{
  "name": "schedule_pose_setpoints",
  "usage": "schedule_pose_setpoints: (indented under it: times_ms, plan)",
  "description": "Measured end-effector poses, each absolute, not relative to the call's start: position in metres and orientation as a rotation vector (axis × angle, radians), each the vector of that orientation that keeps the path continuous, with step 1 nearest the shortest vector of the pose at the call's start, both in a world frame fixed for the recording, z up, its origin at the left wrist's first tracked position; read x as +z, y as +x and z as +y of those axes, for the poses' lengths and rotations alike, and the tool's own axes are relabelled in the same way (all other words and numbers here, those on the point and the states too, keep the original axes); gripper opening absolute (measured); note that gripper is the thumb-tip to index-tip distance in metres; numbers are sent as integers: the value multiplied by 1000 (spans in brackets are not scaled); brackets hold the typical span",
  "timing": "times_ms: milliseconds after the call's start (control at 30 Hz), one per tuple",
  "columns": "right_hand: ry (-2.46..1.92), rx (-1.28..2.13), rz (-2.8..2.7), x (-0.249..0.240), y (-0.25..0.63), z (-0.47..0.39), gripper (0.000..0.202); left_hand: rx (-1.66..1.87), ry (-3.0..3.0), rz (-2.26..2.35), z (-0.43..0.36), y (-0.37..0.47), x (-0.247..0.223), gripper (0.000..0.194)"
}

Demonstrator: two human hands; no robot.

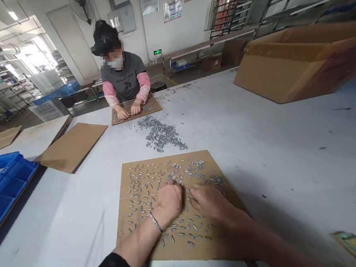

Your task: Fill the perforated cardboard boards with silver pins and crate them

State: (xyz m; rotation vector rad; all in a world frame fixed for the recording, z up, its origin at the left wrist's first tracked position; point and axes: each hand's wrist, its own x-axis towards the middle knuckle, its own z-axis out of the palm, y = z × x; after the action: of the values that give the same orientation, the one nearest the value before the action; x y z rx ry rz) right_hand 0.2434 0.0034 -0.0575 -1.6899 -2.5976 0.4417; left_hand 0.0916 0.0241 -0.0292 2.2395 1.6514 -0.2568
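Observation:
Small silvery spindle-shaped metal pieces lie spread over a brown cardboard sheet in front of me. They lie apart on the left and near side, and in looser clumps toward the far right corner. My left hand, with a bracelet at the wrist, rests over the middle of the sheet with its fingers curled closed. Just right of it my right hand is bent over the sheet, thumb and fingers pinched together. Whatever either hand's fingertips hold is hidden or too small to make out.
A heap of the same pieces lies beyond my sheet. Across the white table a co-worker has both hands on another sheet. A large cardboard box stands right, a blue crate left, near a loose cardboard sheet.

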Motion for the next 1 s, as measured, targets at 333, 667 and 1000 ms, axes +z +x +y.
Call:
schedule_pose_setpoints:
  times_ms: [333,667,1000]
  plan:
    - [-1705,515,-2505,-62,259,-24,28,-57,2193,1621,23,83,-37,21]
    - [-1798,313,-2485,-85,240,-14,21,640,1900,1672,-7,-12,-14,16]
    - [-1741,464,-2354,-92,246,-12,17,674,1729,1661,-52,-67,-29,17]
